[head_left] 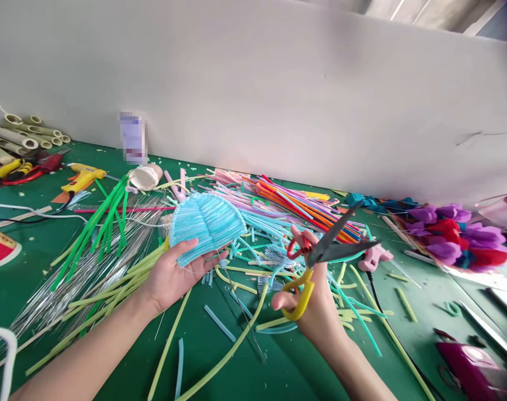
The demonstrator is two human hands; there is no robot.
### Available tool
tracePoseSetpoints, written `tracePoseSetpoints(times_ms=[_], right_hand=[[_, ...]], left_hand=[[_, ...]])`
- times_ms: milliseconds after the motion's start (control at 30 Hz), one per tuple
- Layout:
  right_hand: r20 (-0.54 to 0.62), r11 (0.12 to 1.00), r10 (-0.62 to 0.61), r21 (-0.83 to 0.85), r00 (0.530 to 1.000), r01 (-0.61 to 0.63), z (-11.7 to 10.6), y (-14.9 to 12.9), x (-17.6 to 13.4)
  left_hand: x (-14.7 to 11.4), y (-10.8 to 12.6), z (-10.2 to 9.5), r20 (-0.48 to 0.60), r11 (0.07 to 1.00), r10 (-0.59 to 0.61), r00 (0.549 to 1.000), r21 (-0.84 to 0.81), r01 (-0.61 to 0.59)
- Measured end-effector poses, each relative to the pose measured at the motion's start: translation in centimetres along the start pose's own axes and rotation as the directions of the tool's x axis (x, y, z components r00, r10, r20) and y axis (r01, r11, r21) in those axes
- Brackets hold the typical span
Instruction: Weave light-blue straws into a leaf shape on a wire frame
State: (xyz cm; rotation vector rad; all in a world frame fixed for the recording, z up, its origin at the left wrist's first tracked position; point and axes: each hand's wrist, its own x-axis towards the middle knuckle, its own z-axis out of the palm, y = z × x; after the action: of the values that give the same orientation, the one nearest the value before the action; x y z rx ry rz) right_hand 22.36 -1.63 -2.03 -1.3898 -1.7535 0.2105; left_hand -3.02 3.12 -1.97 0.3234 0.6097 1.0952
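My left hand holds a light-blue leaf-shaped piece made of pipe cleaners, its thumb on the front and its fingers behind. A raised rib runs down the middle of the piece, and thin wire hangs from its lower end. My right hand grips scissors with one yellow and one red handle loop. The blades are parted and point up to the right, apart from the blue piece. Cut light-blue strips and long yellow-green pipe cleaners lie on the green table below both hands.
Bundles of coloured pipe cleaners lie behind my hands. At the left are metal wires, a yellow glue gun and pliers. A pink glue gun and purple and red flowers are at the right. A pale wall stands behind.
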Motion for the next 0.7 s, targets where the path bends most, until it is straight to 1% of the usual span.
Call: tracePoseSetpoints(times_ms=[67,133,200,233,300,367,400,467,567,700], right_hand=[[0.042,0.999,-0.026,-0.018,0.999,0.027,0.1,-0.5,0.0],[0.053,1.000,0.018,-0.027,0.998,-0.017,0.1,-0.8,-0.1],[0.031,0.997,0.053,-0.051,0.998,-0.051,0.1,-0.5,-0.3],[0.028,0.997,0.041,-0.073,0.999,-0.039,0.0,-0.3,-0.3],[0.050,0.984,-0.043,-0.171,0.998,0.051,-0.2,0.4,-0.4],[0.116,0.939,-0.137,-0.300,0.984,0.166,-0.4,1.0,-0.4],[0.149,0.915,-0.160,-0.349,0.976,0.204,-0.5,1.2,-0.4],[0.187,0.889,-0.172,-0.394,0.967,0.234,-0.4,1.2,-0.5],[0.192,0.882,-0.152,-0.416,0.970,0.221,-0.2,0.7,-0.5],[0.188,0.887,-0.093,-0.431,0.978,0.168,0.2,0.2,-0.8]], left_hand=[[0.1,0.0,0.0,0.021,1.000,0.012,1.000,-0.002,-0.012],[0.1,0.0,0.0,0.025,1.000,0.021,0.999,0.005,-0.021],[0.0,0.1,-0.1,-0.014,0.999,0.018,1.000,0.034,-0.017],[0.0,0.1,-0.2,-0.041,0.999,0.012,0.999,0.051,-0.010],[-0.1,0.1,-0.4,-0.087,0.997,0.001,0.996,0.075,0.005],[-0.1,0.2,-0.4,-0.103,0.996,0.002,0.995,0.084,0.006],[-0.1,0.2,-0.4,-0.103,0.996,0.009,0.995,0.085,-0.001],[0.0,0.3,-0.4,-0.098,0.996,0.032,0.995,0.080,-0.024],[0.0,0.4,-0.4,-0.091,0.997,0.055,0.994,0.065,-0.049],[0.0,0.3,-0.4,-0.101,0.999,0.018,0.995,0.050,-0.013]])
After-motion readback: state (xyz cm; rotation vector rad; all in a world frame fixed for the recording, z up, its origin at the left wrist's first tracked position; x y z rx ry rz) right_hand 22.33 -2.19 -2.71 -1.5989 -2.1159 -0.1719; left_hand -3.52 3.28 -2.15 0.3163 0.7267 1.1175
